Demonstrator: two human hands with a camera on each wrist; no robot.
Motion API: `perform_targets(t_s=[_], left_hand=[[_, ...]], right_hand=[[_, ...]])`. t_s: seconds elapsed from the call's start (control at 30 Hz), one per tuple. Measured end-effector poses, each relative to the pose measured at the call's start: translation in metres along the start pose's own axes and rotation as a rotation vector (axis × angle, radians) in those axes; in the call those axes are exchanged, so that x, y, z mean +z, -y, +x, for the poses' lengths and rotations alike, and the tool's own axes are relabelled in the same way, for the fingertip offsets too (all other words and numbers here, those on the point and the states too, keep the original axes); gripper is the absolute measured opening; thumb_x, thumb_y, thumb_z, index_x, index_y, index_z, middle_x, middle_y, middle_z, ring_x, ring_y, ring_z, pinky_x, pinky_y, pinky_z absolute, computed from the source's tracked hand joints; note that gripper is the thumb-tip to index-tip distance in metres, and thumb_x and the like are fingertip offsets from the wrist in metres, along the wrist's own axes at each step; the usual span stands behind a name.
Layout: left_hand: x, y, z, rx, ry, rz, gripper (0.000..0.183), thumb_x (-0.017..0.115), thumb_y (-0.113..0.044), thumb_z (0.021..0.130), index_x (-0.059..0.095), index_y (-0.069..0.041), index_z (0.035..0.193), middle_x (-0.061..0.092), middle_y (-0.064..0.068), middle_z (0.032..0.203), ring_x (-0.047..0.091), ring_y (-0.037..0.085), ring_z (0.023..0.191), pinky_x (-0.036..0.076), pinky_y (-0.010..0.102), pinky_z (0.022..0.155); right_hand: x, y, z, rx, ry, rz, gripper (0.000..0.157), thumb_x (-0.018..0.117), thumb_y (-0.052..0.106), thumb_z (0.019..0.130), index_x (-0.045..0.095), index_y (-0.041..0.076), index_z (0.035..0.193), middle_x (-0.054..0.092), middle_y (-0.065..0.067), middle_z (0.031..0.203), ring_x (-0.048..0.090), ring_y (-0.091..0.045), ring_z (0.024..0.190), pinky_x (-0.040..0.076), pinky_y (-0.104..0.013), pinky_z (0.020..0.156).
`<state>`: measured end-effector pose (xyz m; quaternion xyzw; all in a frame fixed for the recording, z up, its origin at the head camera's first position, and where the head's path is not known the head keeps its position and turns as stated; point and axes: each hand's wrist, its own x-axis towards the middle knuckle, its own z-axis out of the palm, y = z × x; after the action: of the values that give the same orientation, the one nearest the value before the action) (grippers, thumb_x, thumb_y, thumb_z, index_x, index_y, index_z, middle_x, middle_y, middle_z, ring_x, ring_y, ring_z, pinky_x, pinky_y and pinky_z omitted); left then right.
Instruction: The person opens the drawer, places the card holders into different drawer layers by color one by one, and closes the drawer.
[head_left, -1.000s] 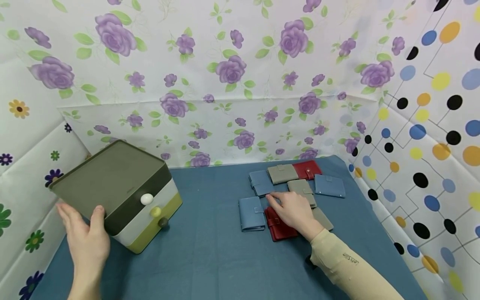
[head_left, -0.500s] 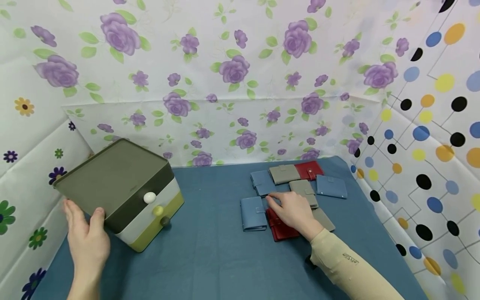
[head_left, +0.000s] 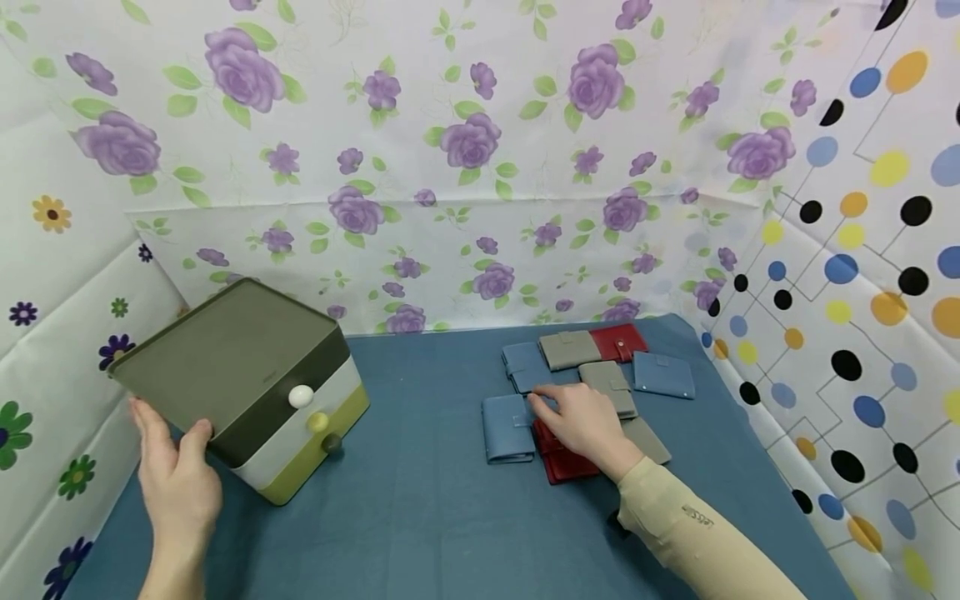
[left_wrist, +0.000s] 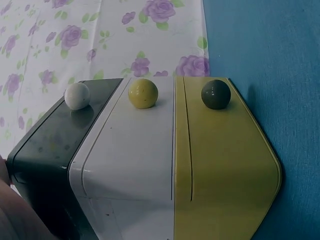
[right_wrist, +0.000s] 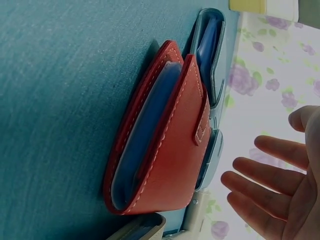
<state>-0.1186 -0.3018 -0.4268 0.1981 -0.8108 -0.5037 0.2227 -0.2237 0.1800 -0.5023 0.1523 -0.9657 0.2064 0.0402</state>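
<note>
A small three-tier drawer box (head_left: 232, 367), dark olive, white and yellow with round knobs, stands at the left in the head view. My left hand (head_left: 178, 483) touches its near left side, thumb at the top edge and fingers spread along the side. At the right, my right hand (head_left: 585, 421) hovers over a red card holder (right_wrist: 172, 145), fingers loosely extended and holding nothing. In the right wrist view that holder stands apart from the fingers, its clear plastic sleeves showing. A blue card holder (head_left: 507, 428) lies just left of it.
Several more card holders lie behind and beside the right hand: blue (head_left: 663, 374), beige (head_left: 570, 350) and red (head_left: 622, 342). Blue cloth (head_left: 420, 500) covers the table. Floral (head_left: 465, 250) and dotted (head_left: 862, 350) sheets enclose the back and right.
The head view has shifted slightly. Both hands keep nearly the same places, and the box and card holders stay put.
</note>
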Motion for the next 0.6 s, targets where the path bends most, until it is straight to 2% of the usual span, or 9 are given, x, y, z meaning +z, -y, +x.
perform_targets(t_s=[0.23, 0.6], left_hand=[[0.0027, 0.0007, -0.0014, -0.001, -0.015, -0.052, 0.076, 0.039, -0.024, 0.112, -0.008, -0.018, 0.170, -0.014, -0.012, 0.174, -0.009, -0.002, 0.155, -0.002, 0.018, 0.124], [0.0057, 0.0030, -0.0018, 0.015, -0.036, -0.104, 0.075, 0.040, -0.021, 0.111, -0.007, -0.017, 0.170, -0.012, -0.009, 0.175, -0.008, -0.004, 0.155, -0.003, 0.011, 0.120]], right_hand=[[0.0008, 0.0013, 0.0012, 0.000, 0.006, 0.000, 0.042, 0.060, 0.047, 0.109, 0.077, 0.020, 0.137, 0.047, 0.010, 0.050, 0.043, -0.015, 0.042, 0.025, -0.032, 0.040], [0.0016, 0.0062, 0.0024, 0.003, 0.005, 0.006, 0.039, 0.063, 0.044, 0.108, 0.078, 0.020, 0.135, 0.047, 0.008, 0.050, 0.044, -0.015, 0.044, 0.026, -0.032, 0.040]])
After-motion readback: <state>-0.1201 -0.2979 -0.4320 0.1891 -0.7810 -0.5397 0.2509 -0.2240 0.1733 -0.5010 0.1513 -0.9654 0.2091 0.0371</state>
